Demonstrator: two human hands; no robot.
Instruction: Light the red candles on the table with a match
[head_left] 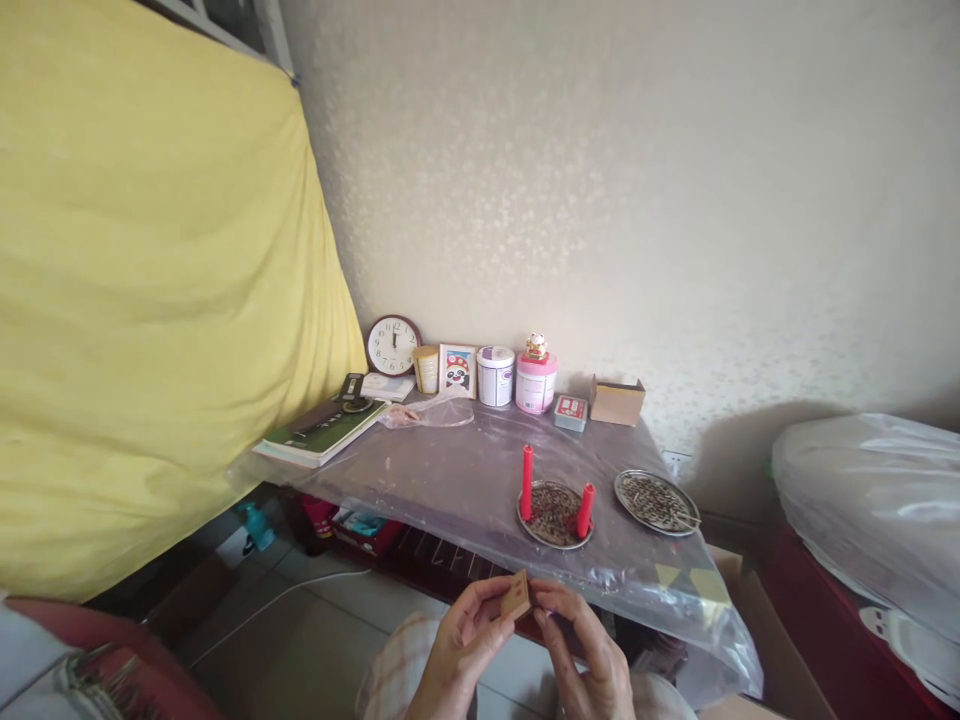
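My left hand (469, 640) is closed on a small tan matchbox (516, 597) with red marks, held tilted in front of the table edge. Against the box's dark side, the fingers of my right hand (581, 650) are pinched together. A tiny purplish bit shows at those fingertips, too small to name. Just beyond my hands a metal plate (553, 543) of dark grains bears two red candles, a taller one (527, 483) standing upright and a shorter one (586, 512) leaning slightly. I see no flame on either.
Another grain-filled plate (656, 503) lies on the plastic-covered table (442, 470). Along the wall stand a clock (394, 345), panda picture (457, 371), canisters (496, 377), a card box (571, 412) and a cardboard box (617, 402). A green book (326, 432) lies left, near a yellow curtain (165, 250).
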